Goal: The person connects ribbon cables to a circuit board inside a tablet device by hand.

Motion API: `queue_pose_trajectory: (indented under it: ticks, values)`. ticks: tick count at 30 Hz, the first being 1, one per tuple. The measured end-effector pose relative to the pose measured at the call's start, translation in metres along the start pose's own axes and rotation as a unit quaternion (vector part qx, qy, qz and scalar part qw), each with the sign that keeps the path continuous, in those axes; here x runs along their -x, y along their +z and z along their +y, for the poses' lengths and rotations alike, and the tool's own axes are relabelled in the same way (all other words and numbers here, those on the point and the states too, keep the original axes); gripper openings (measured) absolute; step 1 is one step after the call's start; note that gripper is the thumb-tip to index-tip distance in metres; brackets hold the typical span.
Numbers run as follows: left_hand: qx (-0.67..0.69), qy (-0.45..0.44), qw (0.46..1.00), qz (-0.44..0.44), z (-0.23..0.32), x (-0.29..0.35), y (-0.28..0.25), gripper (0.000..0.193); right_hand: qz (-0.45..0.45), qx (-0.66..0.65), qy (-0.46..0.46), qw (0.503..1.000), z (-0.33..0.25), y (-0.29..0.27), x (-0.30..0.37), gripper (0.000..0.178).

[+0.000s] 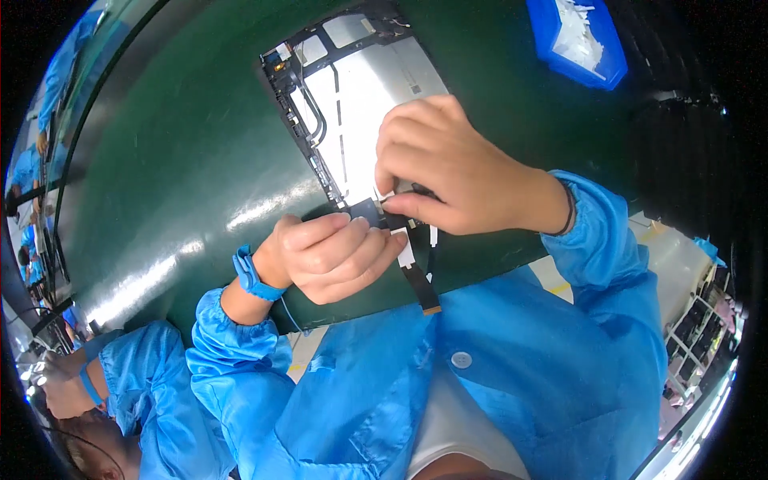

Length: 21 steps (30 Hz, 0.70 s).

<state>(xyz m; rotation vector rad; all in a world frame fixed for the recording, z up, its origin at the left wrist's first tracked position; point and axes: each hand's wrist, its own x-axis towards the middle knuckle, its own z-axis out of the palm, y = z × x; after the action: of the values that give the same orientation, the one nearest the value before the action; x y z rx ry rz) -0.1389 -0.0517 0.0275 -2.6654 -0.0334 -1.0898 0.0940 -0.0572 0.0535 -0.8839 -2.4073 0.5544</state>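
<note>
An opened tablet body [372, 84], silver-backed with a black frame, lies tilted on the green tabletop in front of me. My left hand [332, 256] is closed at its near edge, fingers curled against a dark square part [366, 211]. Over the near right part of the body, my right hand [448, 164] pinches with thumb and index finger; whatever lies between those fingertips is too small to make out. A flat ribbon cable [418, 286], black with a white upper section and a gold end, hangs from the near edge beside my left fingers.
A blue bin [596, 68] holding white pieces stands at the far right. The green table [176, 152] has its near edge just before my body. At the lower left, a co-worker's blue sleeve [152, 384] is close by. Shelving [692, 344] shows at the right.
</note>
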Motion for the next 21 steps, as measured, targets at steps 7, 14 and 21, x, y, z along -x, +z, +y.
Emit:
queue_pose_trajectory:
  ticks: [7, 14, 21]
  values:
    - [-0.012, 0.037, 0.998, 0.039, -0.002, -0.004, 0.004, 0.022, 0.027, 0.028, -0.016, 0.999, 0.0, 0.014, 0.001, 0.02]
    - [0.027, -0.065, 0.997, -0.014, 0.003, -0.004, -0.009, 0.02, 0.134, 0.214, 0.046, 0.966, 0.04, -0.041, -0.01, 0.007]
    - [0.184, -0.483, 0.854, 0.065, -0.029, -0.017, 0.043, 0.013, 0.223, 0.469, 0.275, 0.809, 0.113, -0.142, 0.078, 0.012]
